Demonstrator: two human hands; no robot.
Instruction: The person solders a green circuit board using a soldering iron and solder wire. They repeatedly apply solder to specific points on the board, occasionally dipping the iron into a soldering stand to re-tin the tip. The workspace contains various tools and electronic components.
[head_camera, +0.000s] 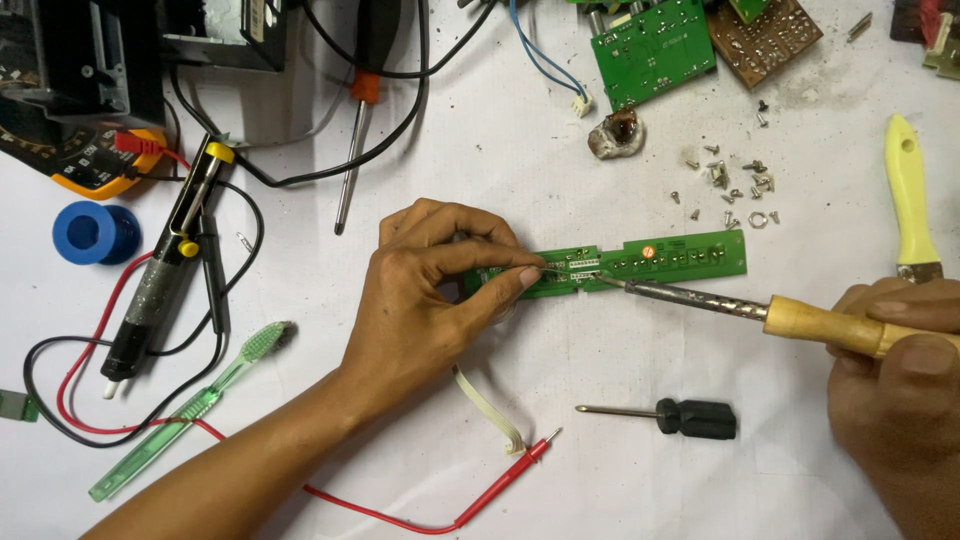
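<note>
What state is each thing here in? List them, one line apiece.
Left hand: pinching a thin wire onto the board.
Right hand: gripping the soldering iron's wooden handle.
Soldering iron: tip touching the board.
Long green circuit board: flat on the table, pinned by fingers.
Black screwdriver: lying loose.
Green toothbrush: lying loose.
Red probe: lying unused.
Screws: scattered.

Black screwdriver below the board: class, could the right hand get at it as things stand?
Probably not at once. The screwdriver lies in the open on the white table with nothing over it, close to the right hand, but that hand is full, holding the soldering iron to the board.
</note>
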